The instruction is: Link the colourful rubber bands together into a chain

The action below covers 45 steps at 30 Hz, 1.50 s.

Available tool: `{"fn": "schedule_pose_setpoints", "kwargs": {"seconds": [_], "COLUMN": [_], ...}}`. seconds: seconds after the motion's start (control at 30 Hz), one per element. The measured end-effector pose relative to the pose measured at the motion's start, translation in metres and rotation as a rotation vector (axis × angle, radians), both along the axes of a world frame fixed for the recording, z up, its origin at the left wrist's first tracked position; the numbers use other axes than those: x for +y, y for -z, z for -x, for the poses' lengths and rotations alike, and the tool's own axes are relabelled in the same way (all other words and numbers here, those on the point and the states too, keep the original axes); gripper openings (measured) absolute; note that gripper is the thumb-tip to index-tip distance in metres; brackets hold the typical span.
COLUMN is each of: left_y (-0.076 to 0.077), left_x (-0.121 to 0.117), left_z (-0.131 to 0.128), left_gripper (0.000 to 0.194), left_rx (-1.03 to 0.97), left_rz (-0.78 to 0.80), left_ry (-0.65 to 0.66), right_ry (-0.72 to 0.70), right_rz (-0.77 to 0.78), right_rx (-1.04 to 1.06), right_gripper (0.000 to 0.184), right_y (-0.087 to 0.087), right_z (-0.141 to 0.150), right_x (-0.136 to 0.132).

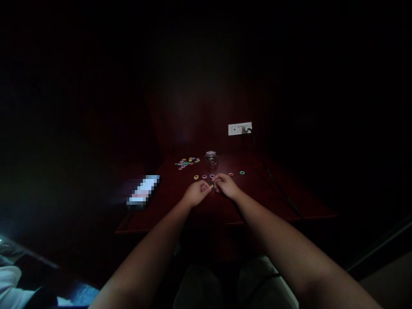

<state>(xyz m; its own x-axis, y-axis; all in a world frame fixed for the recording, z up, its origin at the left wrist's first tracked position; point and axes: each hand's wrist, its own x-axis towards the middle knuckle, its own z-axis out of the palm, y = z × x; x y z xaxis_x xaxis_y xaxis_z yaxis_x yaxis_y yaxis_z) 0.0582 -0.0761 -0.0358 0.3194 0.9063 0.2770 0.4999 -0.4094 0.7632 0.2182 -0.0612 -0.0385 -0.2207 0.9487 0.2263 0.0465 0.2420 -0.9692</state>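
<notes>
My left hand (197, 193) is closed in a pinch on a small yellow hair tie (211, 186) just above the dark red table. Close beside it, my right hand (226, 185) has its fingers curled together; what they hold, if anything, is too small to make out. Beyond the hands lies a spaced row of ring-shaped hair ties: a yellow one (196, 177), a pink one (204, 176), a purple one (212, 176) partly behind my right fingers, a reddish one (231, 174) and a green one (242, 172).
A loose pile of coloured hair ties (185, 163) lies at the back left, with a clear lidded jar (211, 158) to its right. A lit phone (143, 190) rests at the left edge. A cable (280, 186) runs down the right side from the wall socket (240, 128).
</notes>
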Motion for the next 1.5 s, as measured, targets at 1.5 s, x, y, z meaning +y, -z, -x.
{"fn": "schedule_pose_setpoints", "kwargs": {"seconds": [1.5], "left_y": [-0.005], "left_x": [0.000], "left_z": [-0.002], "left_gripper": [0.020], "left_rx": [-0.083], "left_rz": [0.065], "left_ry": [0.020], "right_ry": [0.085], "right_rz": [-0.188], "right_rx": [-0.212], "right_gripper": [0.010], "right_y": [-0.001], "right_z": [-0.007], "right_x": [-0.014]}}
